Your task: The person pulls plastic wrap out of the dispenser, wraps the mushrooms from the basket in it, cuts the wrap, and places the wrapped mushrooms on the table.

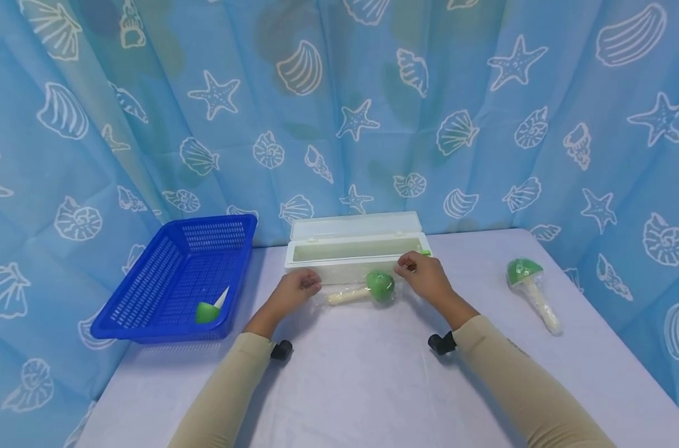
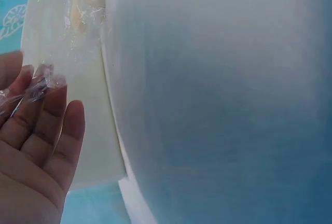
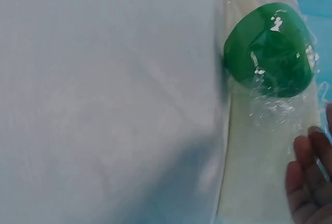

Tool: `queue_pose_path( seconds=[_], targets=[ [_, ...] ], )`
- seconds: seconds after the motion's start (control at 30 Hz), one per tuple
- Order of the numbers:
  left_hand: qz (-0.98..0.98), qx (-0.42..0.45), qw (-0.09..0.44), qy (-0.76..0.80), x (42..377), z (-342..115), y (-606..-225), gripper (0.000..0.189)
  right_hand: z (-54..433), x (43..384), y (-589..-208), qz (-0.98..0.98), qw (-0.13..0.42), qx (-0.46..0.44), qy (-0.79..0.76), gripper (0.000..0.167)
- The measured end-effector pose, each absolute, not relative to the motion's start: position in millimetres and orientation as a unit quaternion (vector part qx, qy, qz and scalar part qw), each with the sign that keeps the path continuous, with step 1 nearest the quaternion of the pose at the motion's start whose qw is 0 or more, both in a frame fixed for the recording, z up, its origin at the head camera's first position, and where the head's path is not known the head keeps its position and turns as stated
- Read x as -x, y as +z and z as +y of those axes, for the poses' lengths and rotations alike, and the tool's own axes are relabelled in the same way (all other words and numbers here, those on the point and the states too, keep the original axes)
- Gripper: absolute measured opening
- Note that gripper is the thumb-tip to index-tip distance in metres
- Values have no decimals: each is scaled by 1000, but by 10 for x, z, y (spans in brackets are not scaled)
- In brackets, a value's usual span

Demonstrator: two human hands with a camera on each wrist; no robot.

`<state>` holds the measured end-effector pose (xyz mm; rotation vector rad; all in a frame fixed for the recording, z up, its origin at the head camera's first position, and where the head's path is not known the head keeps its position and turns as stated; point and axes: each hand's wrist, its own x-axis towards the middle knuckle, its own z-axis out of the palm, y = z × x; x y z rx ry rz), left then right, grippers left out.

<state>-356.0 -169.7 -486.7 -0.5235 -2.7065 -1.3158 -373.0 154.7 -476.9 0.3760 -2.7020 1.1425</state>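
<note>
In front of the white box (image 1: pixel 339 272) is a mushroom-shaped piece (image 1: pixel 363 293), green-headed, cream-handled, whose shiny clear wrap (image 3: pixel 277 107) the left hand (image 1: pixel 291 290) pinches with bent fingers (image 2: pixel 53 105), while the right hand (image 1: pixel 427 275) is half-curled, its hold unclear.

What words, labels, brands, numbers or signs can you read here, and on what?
No readable text in any view.
Right sleeve: small dark mark, too small to read.
Curtain: shell and starfish drawings, no words seen.
White box, blue basket, green-headed item in clear wrapper: no lettering visible.
</note>
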Motion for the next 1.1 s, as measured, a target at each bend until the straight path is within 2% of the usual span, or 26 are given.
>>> queue_pose_path(
  seconds=[0.1, 0.27, 0.33, 0.57, 0.63, 0.73, 0.8, 1.0, 1.1],
  targets=[
    [-904, 140, 48, -401, 3597, -1662, -4864, 9, 1573, 3739, -4768, -907, 118, -131, 382, 21],
    [-904, 118, 57, -408, 3601, -1676, -4849, 12, 1534, 3763, -4752, -904, 155, -161, 364, 22],
    [-901, 118, 61, -412, 3593, -1677, -4833, 12, 1511, 3766, -4735, -908, 150, -176, 350, 22],
    [-892, 127, 49, -431, 3577, -1689, -4853, 11, 1454, 3743, -4796, -918, 58, -227, 320, 18],
    [-892, 129, 47, -430, 3571, -1688, -4857, 11, 1451, 3721, -4808, -916, 32, -235, 323, 34],
    [-894, 128, 50, -427, 3561, -1691, -4854, 11, 1452, 3692, -4815, -918, 7, -232, 321, 70],
    [-894, 127, 53, -427, 3548, -1694, -4840, 10, 1444, 3693, -4819, -922, -2, -221, 319, 80],
    [-886, 145, 45, -438, 3503, -1710, -4807, 12, 1370, 3720, -4822, -916, -52, -167, 360, 64],
    [-890, 169, 28, -422, 3463, -1696, -4764, 15, 1325, 3726, -4771, -905, -82, -125, 398, 61]
  ],
)
